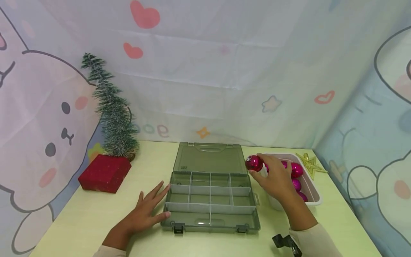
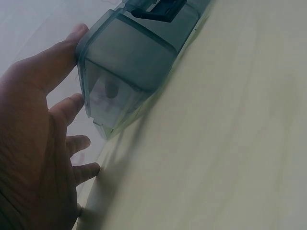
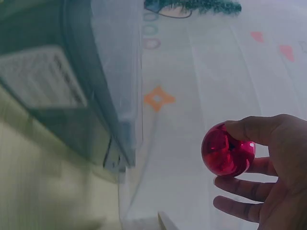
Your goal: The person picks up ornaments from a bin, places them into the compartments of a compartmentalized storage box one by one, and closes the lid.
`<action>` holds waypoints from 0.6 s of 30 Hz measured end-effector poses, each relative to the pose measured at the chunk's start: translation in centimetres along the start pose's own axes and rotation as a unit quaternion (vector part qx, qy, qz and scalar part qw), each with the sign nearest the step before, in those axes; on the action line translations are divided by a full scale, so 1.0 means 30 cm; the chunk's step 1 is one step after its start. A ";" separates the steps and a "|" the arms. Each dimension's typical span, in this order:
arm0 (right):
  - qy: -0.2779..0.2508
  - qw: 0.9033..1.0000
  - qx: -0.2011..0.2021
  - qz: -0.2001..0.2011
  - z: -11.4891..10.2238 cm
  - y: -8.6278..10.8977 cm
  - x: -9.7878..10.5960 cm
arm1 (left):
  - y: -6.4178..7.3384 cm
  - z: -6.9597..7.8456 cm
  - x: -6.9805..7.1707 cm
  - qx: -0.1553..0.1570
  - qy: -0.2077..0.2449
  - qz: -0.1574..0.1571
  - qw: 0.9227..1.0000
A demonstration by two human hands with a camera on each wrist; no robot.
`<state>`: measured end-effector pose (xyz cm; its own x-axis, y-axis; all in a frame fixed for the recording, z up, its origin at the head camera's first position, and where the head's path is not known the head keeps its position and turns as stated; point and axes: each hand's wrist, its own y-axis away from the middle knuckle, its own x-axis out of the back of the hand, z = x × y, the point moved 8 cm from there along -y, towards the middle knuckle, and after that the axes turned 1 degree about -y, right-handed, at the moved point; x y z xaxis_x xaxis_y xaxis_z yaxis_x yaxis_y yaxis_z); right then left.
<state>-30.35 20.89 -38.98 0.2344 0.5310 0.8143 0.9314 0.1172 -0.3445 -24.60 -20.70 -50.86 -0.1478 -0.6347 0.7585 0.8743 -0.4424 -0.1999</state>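
At right, the right hand (image 1: 278,179) pinches the ball (image 1: 254,163), best done lightly, while the left hand (image 1: 144,213), fingers spread, should steady the lower-centre box (image 1: 199,197).

Soft light, hazy wrist views

1 organizer (image 1: 205,204): 10 compartments (image 1: 199,196), 2 latches (image 1: 178,228). 1 each: tub (image 1: 309,181), tree (image 1: 113,114), red block (image 1: 106,172), star (image 1: 310,165). Balls (image 1: 253,164): 1 out, looks like 4+ in tub, partly hidden.
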 end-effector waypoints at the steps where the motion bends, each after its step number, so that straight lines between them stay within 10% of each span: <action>1: -0.004 1.000 0.001 -0.002 -0.009 -0.005 -0.013 | 0.001 0.000 0.000 0.001 -0.001 0.000 1.000; 18: -0.087 0.996 0.018 -0.031 -0.197 -0.062 -0.203 | 0.002 -0.005 -0.002 0.005 0.006 0.000 1.000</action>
<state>-31.86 12.48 -40.54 0.1215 0.6589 0.7424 0.9316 0.1823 -0.3143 -24.60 -20.79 -51.01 -0.1535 -0.6415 0.7516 0.8789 -0.4363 -0.1929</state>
